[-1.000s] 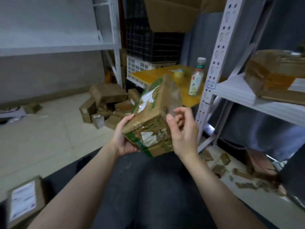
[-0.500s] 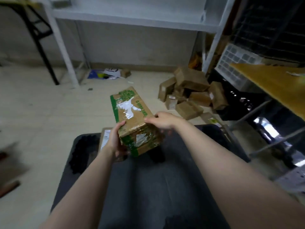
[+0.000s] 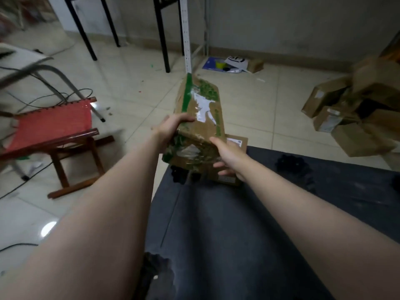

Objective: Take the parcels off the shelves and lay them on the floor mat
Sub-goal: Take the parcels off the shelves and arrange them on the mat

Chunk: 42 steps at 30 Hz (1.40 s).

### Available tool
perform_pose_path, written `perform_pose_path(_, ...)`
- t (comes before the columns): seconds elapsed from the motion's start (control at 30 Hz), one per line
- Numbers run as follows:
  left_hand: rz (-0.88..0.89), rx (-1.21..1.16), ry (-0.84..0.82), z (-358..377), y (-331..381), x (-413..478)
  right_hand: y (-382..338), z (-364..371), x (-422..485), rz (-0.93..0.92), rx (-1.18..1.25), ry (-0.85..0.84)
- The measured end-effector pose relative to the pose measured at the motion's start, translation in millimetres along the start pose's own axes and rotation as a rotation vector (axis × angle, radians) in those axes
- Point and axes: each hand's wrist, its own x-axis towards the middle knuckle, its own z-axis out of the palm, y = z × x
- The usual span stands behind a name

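Observation:
A brown cardboard parcel with green tape and torn white labels point(image 3: 200, 118) hangs tilted over the far left corner of the dark grey floor mat point(image 3: 249, 224). My left hand point(image 3: 171, 131) grips its left edge, thumb on top. My right hand point(image 3: 229, 156) grips its near right corner. Under it a flat brown parcel with a white label point(image 3: 237, 142) lies on the mat's far edge, mostly hidden by the held parcel and my right hand.
A red folding stool point(image 3: 54, 131) stands on the tiled floor at the left, with cables and a chair leg behind it. A pile of cardboard boxes point(image 3: 355, 111) lies at the right. A white shelf post point(image 3: 186, 33) and black table legs stand behind.
My view has swung left from the shelves to the mat's left corner. The parcel has come down and left over the flat parcel on the mat, both hands still holding it.

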Motion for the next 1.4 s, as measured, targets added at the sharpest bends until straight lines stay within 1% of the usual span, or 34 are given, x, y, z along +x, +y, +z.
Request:
perform_pose_path(0.07, 0.035, 0.043, -0.014, -14, 8, 12, -6, 13, 6, 0.012, 0.066, -0.023)
perform_pose_path(0.1, 0.032, 0.091, 0.008, -19, 8, 18, -7, 19, 9, 0.021, 0.104, -0.036)
perform_pose_path(0.2, 0.004, 0.277, 0.231, -26, -7, 23, -7, 36, 17, 0.05, 0.19, -0.032)
perform_pose_path(0.3, -0.041, 0.461, 0.294, -23, -36, 21, 0, 50, 21, 0.108, 0.17, -0.016)
perform_pose_path(0.4, -0.098, 0.472, 0.407, -10, -58, 12, 9, 61, 23, 0.168, 0.112, -0.009)
perform_pose_path(0.43, -0.084, 0.518, 0.437, -6, -64, 9, 12, 64, 24, 0.179, 0.086, -0.006)
perform_pose_path(0.5, -0.017, 0.697, 0.49, 1, -75, 5, 16, 69, 24, 0.178, 0.072, -0.013)
perform_pose_path(0.53, 0.025, 0.793, 0.497, 4, -79, 3, 17, 71, 25, 0.175, 0.08, -0.03)
perform_pose_path(0.6, 0.081, 0.92, 0.459, 8, -83, 4, 18, 75, 24, 0.178, 0.083, -0.068)
perform_pose_path(0.63, 0.094, 0.955, 0.425, 11, -85, 5, 18, 76, 24, 0.18, 0.063, -0.078)
perform_pose_path(0.7, 0.085, 0.934, 0.356, 18, -88, 6, 20, 78, 23, 0.173, -0.019, -0.078)
perform_pose_path(0.77, 0.038, 0.884, 0.302, 22, -92, 6, 25, 77, 24, 0.158, -0.097, -0.059)
perform_pose_path(0.87, -0.013, 0.874, 0.272, 24, -96, 4, 28, 73, 25, 0.148, -0.105, -0.042)
perform_pose_path(0.93, -0.116, 0.867, 0.27, 25, -95, 3, 29, 71, 24, 0.144, -0.102, -0.043)
perform_pose_path(1.03, -0.315, 0.901, 0.217, 30, -94, -1, 29, 71, 24, 0.14, -0.102, -0.049)
perform_pose_path(1.1, -0.348, 0.932, 0.221, 35, -96, -1, 30, 70, 23, 0.139, -0.11, -0.047)
perform_pose_path(1.17, -0.318, 0.994, 0.283, 41, -98, -2, 33, 70, 23, 0.142, -0.119, -0.047)
perform_pose_path(1.23, -0.236, 1.135, 0.383, 51, -96, -4, 36, 69, 24, 0.144, -0.12, -0.048)
perform_pose_path(1.3, -0.075, 1.277, 0.48, 62, -91, -3, 38, 67, 26, 0.154, -0.086, -0.043)
perform_pose_path(1.33, 0.004, 1.307, 0.504, 67, -87, -3, 38, 65, 27, 0.166, -0.061, -0.039)
perform_pose_path(1.4, 0.129, 1.292, 0.493, 77, -79, -2, 38, 58, 28, 0.195, -0.032, -0.027)
